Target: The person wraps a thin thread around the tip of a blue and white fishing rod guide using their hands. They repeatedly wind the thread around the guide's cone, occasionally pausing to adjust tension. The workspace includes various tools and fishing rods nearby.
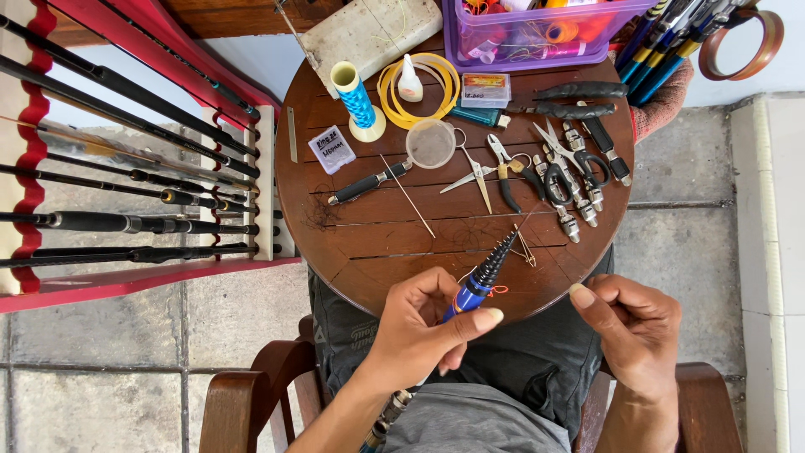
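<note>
The left hand [419, 331] is clamped around a rod [478, 283], thumb lying over its blue wrapped section, with the black ribbed tip slanting up and away over the near edge of the round wooden surface [377, 243]. The right hand [633, 327] is loosely curled beside it, apart from the rod, thumb raised; whether it pinches a thread I cannot tell. A bit of red thread [498, 291] shows at the blue section, just right of the left thumb. Beyond the hands lie scissors [475, 174] and pliers [503, 172], with more tools to their right. Farther up from the left hand stand a blue thread spool [356, 99], a glue bottle [409, 82] inside a yellow coil [419, 90], and a small round cup [431, 143]. Farthest off is a purple bin [537, 33]. Well to the left of the left hand, a red rack [126, 281] holds dark rods.
</note>
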